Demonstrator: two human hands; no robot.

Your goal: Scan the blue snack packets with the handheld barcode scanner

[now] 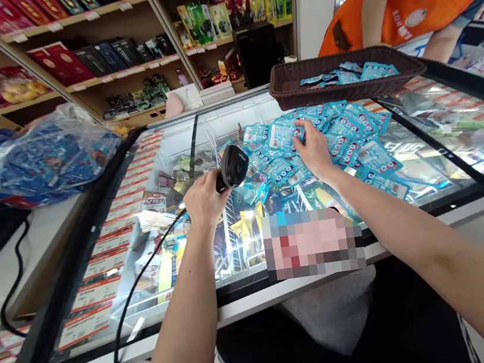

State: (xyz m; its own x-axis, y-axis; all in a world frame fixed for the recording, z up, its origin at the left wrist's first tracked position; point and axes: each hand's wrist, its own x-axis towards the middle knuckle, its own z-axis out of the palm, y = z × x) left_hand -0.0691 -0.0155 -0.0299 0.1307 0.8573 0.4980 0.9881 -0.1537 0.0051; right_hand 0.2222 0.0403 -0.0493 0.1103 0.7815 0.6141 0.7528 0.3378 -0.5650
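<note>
My left hand [203,199] is closed around the handle of a black barcode scanner [234,165], its head pointing right toward a spread of small blue packets. A black cable trails from the scanner's handle. My right hand [313,148] has its fingers bent on the right edge of a blue packet [283,136] whose barcode side faces up. More loose blue packets [378,156] lie in a heap around that hand, on the glass top of a freezer [115,223]. Part of the front edge is hidden by a blurred patch.
A brown woven basket [346,91] with some blue packets stands behind the heap. A person in an orange apron [406,2] is at the far right. A clear bag of blue packages [48,151] sits on the left. Stocked shelves [119,9] line the back.
</note>
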